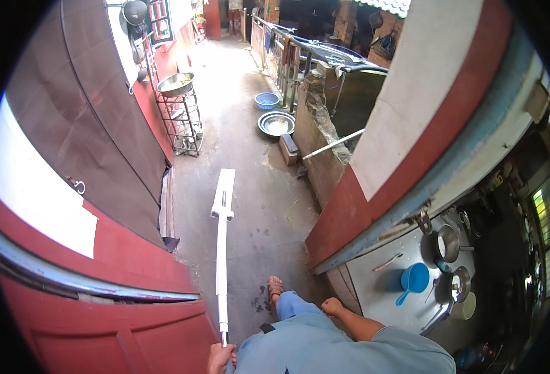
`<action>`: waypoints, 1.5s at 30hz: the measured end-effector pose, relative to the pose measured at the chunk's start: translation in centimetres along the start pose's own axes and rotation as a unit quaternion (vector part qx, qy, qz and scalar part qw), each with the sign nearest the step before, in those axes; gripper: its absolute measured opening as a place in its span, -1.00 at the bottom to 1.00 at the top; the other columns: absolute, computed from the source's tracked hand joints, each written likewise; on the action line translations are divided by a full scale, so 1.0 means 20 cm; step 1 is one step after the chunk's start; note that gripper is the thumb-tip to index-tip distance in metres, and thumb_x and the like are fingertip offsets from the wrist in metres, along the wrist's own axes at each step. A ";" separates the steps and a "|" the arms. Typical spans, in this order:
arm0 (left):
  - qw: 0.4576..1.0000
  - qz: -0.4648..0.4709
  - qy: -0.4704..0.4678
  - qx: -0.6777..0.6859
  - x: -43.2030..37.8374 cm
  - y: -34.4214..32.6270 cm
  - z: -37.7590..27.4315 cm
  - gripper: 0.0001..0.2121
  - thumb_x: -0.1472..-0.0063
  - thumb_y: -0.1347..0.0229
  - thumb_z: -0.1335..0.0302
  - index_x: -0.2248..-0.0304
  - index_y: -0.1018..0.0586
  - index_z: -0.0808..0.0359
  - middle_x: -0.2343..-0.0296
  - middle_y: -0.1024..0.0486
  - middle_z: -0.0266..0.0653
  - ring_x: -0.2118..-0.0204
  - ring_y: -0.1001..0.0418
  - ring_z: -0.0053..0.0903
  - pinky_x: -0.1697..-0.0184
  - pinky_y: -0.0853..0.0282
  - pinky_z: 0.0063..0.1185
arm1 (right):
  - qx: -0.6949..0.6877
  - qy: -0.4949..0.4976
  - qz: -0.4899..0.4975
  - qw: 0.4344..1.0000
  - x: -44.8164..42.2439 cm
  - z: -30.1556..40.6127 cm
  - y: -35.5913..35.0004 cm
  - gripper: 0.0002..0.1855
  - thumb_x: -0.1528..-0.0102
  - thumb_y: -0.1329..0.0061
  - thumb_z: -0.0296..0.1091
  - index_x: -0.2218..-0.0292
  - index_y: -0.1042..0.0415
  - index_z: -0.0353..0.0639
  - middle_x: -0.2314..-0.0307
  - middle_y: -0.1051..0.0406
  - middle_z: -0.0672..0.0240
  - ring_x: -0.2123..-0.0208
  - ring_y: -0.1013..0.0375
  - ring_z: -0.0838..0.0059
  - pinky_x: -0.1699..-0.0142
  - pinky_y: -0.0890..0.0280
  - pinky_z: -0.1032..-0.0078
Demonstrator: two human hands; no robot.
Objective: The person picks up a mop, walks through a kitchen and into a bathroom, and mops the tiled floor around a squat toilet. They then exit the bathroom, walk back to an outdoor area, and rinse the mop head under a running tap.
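My left hand point(220, 358) is wrapped around the lower end of the pole of a white long-handled tool point(222, 262), which looks like a flat mop. Its pole reaches forward over the concrete floor, and its narrow white head point(224, 191) points away from me. Whether the head touches the floor I cannot tell. My right hand point(332, 306) hangs by my right side with its fingers curled in, and nothing shows in it. Close to that hand is a worktop point(373, 290) bearing a blue water dipper point(415, 277) and metal pans point(448, 244).
A red door point(116, 336) and a brown curtain point(92, 107) flank me on the left. Ahead stands a wire rack point(181, 121) with a metal basin point(175, 84) on top. Basins point(276, 124) and a brick point(289, 149) lie by the low wall point(324, 135). A doorway wall point(396, 121) rises right.
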State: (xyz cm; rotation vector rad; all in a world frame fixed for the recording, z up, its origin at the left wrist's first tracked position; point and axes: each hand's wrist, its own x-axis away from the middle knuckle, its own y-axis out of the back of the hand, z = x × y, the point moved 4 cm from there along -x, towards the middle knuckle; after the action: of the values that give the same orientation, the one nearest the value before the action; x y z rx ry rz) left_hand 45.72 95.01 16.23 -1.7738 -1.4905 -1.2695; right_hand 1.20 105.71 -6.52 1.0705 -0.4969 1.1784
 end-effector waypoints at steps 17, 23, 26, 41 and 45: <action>0.996 0.026 -0.022 -0.080 -1.07 0.16 -2.08 -0.86 0.00 -0.08 0.50 0.59 -0.43 0.39 0.76 -0.36 -0.24 0.78 -0.33 -0.51 0.74 -0.28 -0.52 | -0.081 0.136 -0.006 0.987 -1.18 2.76 0.69 -0.77 0.00 0.25 -0.41 0.36 -0.42 -0.27 0.62 -0.41 0.30 0.63 -0.42 0.50 0.51 -0.38 0.54; 0.995 0.040 -0.017 -0.092 -1.54 0.30 -2.83 -0.85 0.00 -0.09 0.48 0.59 -0.43 0.40 0.77 -0.36 -0.23 0.78 -0.33 -0.50 0.73 -0.31 -0.51 | -0.102 -0.065 -0.061 0.991 -1.49 2.55 0.86 -0.78 0.00 0.22 -0.43 0.43 -0.46 -0.33 0.56 -0.46 0.18 0.59 -0.48 0.40 0.55 -0.40 0.47; 0.992 0.013 -0.020 -0.123 -1.63 0.32 -3.27 -0.85 0.00 -0.08 0.47 0.57 -0.43 0.41 0.75 -0.36 -0.22 0.77 -0.33 -0.50 0.72 -0.32 -0.50 | -0.131 -0.122 -0.074 0.981 -1.52 2.54 0.84 -0.78 0.00 0.20 -0.44 0.41 -0.48 -0.33 0.56 -0.46 0.15 0.57 -0.49 0.36 0.52 -0.42 0.43; 0.992 0.027 0.017 -0.118 -2.49 -0.15 -4.92 -0.84 0.01 -0.09 0.49 0.53 -0.40 0.41 0.73 -0.35 -0.19 0.76 -0.31 -0.47 0.72 -0.28 -0.50 | -0.223 -0.118 -0.077 0.965 -2.75 3.68 1.78 -0.79 -0.06 0.19 -0.38 0.37 -0.44 -0.30 0.56 -0.45 0.22 0.59 -0.46 0.42 0.50 -0.43 0.45; 0.995 0.033 0.034 -0.093 -2.58 -0.27 -5.27 -0.84 0.02 -0.10 0.48 0.53 -0.38 0.39 0.74 -0.34 -0.19 0.77 -0.29 -0.47 0.72 -0.26 -0.50 | -0.176 -0.068 -0.083 0.979 -3.09 4.22 2.20 -0.77 -0.02 0.22 -0.37 0.38 -0.42 -0.31 0.59 -0.43 0.25 0.61 -0.45 0.45 0.51 -0.43 0.46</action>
State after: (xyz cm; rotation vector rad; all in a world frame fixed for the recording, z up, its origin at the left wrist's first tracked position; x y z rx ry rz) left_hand 6.79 -15.87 16.81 -1.8605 -1.3023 -1.4599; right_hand -44.01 1.88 0.51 0.8699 -0.6819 0.8354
